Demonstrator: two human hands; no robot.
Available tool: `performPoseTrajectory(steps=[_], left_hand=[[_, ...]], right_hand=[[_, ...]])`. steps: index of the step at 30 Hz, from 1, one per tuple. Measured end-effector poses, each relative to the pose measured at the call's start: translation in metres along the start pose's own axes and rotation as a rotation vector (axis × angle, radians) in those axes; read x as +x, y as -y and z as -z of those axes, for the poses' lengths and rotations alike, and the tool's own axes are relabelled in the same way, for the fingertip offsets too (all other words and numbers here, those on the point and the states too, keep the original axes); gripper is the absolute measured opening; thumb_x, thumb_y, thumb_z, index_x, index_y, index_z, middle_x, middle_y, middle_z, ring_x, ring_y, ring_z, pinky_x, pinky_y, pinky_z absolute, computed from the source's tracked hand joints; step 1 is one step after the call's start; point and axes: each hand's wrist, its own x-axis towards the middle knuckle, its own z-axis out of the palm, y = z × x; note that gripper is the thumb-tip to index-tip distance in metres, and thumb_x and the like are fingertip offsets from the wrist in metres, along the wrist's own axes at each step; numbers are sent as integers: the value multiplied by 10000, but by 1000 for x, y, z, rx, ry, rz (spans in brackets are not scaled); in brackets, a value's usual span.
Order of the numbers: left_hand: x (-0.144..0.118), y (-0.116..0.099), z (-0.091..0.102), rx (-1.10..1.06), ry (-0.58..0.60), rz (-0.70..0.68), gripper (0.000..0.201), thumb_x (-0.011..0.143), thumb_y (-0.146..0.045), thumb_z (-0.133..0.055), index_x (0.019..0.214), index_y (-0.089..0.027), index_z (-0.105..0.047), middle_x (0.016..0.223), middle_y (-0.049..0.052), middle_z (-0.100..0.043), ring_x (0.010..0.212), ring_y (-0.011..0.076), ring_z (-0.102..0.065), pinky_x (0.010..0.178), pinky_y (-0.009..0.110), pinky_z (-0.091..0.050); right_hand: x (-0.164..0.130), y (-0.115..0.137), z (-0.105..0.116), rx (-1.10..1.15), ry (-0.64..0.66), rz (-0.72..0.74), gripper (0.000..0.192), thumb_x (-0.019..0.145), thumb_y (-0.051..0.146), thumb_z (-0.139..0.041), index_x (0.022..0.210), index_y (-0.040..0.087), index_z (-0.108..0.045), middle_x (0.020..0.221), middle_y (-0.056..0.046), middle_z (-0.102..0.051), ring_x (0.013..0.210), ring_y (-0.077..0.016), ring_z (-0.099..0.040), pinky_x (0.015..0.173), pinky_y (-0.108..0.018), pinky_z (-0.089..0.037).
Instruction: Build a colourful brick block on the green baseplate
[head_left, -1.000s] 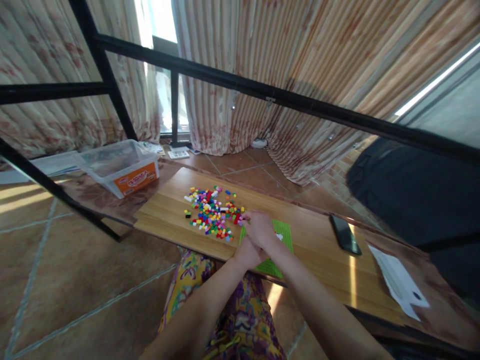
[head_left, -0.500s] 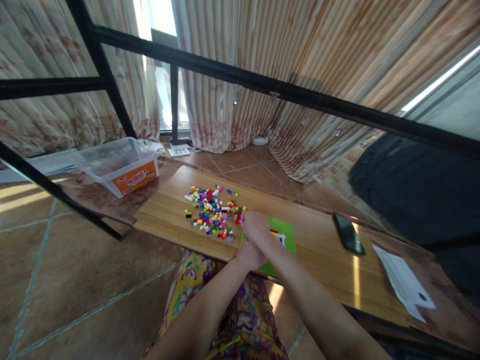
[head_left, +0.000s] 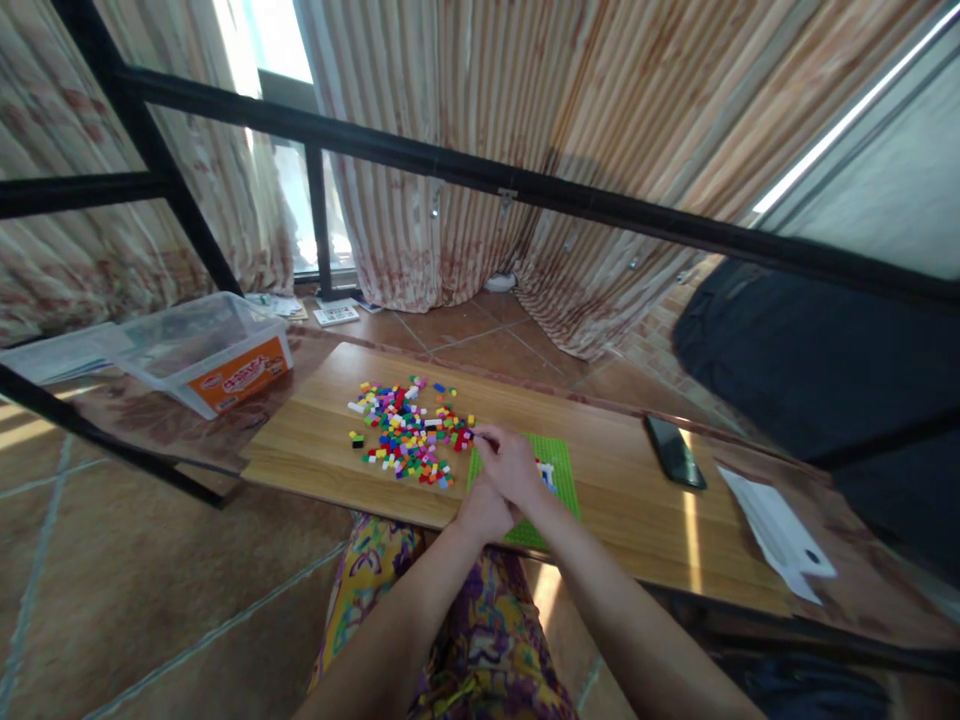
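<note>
A green baseplate point(head_left: 561, 458) lies on a wooden board point(head_left: 615, 500) across my lap, with a few small bricks point(head_left: 546, 472) fixed on it. Left of it spreads a pile of small coloured bricks point(head_left: 405, 432). My right hand point(head_left: 510, 462) rests over the plate's left part, its fingertips reaching the pile's right edge; whether they pinch a brick is too small to tell. My left hand point(head_left: 484, 510) lies under the right one at the plate's near-left corner, mostly hidden.
A black phone point(head_left: 673, 452) and a white paper point(head_left: 776, 535) lie to the right. A clear plastic box point(head_left: 206, 350) with an orange label stands at the left. Black metal bars point(head_left: 480, 175) cross overhead, with striped curtains behind and tiled floor below.
The view has shifted slightly, so everything sits a little further left in the frame. My right hand has eased back from the plate's middle toward the pile, uncovering the bricks fixed on the plate.
</note>
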Motion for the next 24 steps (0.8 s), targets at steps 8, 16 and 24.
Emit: performPoseTrajectory(steps=[8, 16, 24], left_hand=[[1, -22, 11, 162, -36, -16, 520, 834, -291, -574, 1321, -165, -441, 1320, 133, -521, 1273, 250, -466, 1092, 448, -397], [1, -23, 12, 185, -25, 5, 518, 837, -292, -576, 1324, -179, -437, 1337, 124, -506, 1281, 244, -459, 1099, 438, -383], [2, -23, 12, 198, -32, -7, 502, 846, -300, -569, 1314, -170, -440, 1319, 137, -514, 1273, 255, -467, 1082, 452, -397]], right_hand=[[-22, -72, 67, 224, -356, -192, 295, 792, 419, -581, 874, 162, -703, 874, -91, -735, 807, -203, -660, 791, -350, -509], [-37, -104, 65, 232, -214, -247, 272, 767, 413, -585, 815, 173, -703, 806, -65, -735, 780, -208, -661, 767, -352, -509], [-36, -100, 64, 171, -33, -192, 245, 796, 354, -538, 842, 195, -719, 861, -53, -741, 809, -190, -662, 762, -307, -489]])
